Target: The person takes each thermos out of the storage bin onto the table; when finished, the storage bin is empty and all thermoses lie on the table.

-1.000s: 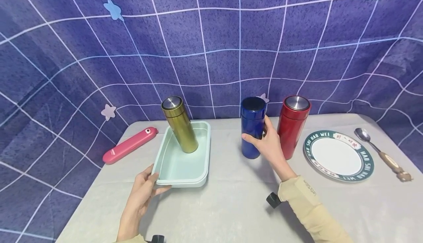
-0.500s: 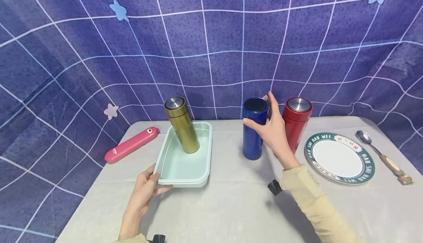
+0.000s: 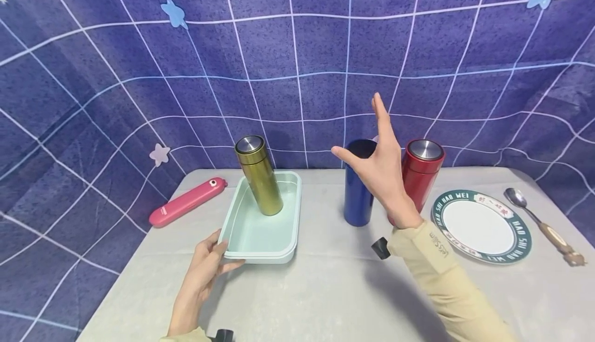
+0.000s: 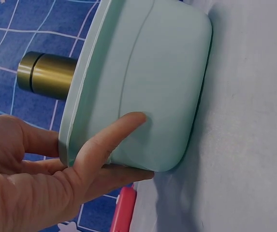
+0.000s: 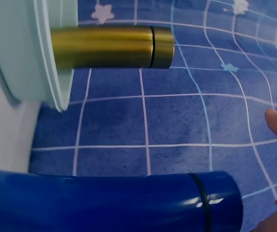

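My left hand [image 3: 201, 265] grips the near left corner of a pale mint plastic tub [image 3: 292, 246]. In the left wrist view its index finger or thumb lies along the tub's outer wall, other fingers at the rim. Inside the tub a gold thermos flask [image 3: 261, 179] with a steel-topped lid stands upright. My right hand [image 3: 385, 176] is raised in front of a blue thermos flask [image 3: 357, 208], fingers and thumb spread, holding nothing. The blue flask stands upright on the table; in the right wrist view its lid [image 5: 225, 200] shows below the fingertips. A red thermos flask [image 3: 422, 169] stands just right, partly hidden by the hand.
A white plate [image 3: 479, 226] with a green lettered rim lies at the right, beside a spoon [image 3: 544, 226] with a wooden-looking handle. A pinkish-red long case [image 3: 188, 202] with an eye lies left of the tub. Behind the table hangs a blue grid-patterned cloth [image 3: 321, 94].
My right hand has let go of the blue flask and risen, its fingers spreading apart. The flask stays where it stood. My left hand keeps its grip on the tub.
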The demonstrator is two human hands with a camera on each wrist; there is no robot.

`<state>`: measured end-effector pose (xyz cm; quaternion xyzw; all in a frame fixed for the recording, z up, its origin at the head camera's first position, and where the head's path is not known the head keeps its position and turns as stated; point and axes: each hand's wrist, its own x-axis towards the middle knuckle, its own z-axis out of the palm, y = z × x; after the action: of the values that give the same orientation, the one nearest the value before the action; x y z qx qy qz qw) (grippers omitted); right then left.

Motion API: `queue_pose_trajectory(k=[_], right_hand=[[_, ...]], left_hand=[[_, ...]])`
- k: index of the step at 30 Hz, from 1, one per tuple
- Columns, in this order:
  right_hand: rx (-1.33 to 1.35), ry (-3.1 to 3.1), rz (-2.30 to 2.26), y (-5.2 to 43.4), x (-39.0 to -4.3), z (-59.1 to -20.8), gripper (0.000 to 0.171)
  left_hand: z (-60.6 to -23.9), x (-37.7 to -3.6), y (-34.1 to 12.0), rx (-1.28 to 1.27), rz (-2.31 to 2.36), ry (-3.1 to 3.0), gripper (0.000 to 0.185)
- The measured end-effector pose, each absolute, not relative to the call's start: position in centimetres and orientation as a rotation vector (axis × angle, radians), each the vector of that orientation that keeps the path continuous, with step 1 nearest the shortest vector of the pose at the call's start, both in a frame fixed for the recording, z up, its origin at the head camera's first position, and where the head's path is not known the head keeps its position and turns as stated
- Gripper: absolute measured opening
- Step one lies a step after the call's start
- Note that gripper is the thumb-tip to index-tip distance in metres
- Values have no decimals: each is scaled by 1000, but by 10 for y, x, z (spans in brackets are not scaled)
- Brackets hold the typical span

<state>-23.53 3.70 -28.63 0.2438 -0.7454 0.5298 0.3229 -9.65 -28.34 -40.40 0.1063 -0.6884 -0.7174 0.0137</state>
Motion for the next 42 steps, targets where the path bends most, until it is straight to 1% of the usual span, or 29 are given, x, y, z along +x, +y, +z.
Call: queue_pose_trajectory(k=[6,13,18,23,27,37,42], right_hand=[[772,-1841,1311,19,-235,-283,105],[888,-1833,1352,-7,-233,-287,104],[886,-1914,1503,-29,-235,-297,104],[867,-2000,1773,-52,-241,-313,103],[850,-2079,1882,-68,-247,-325,104],[851,-2187,1945,-104,-265,-345,104],[805,-2325,1832,-119,-271,-353,107]], left_hand=[[-403,-98,-282,374,-2207,-2159,45],[-403,-98,-284,379,-2206,-2158,46],[-404,-99,-285,397,-2203,-2163,46],[-404,-99,-284,392,-2186,-2169,45],[-405,-98,-283,393,-2185,-2162,45],[-406,-98,-283,358,-2204,-2124,43],[-405,-98,-284,373,-2200,-2123,43]])
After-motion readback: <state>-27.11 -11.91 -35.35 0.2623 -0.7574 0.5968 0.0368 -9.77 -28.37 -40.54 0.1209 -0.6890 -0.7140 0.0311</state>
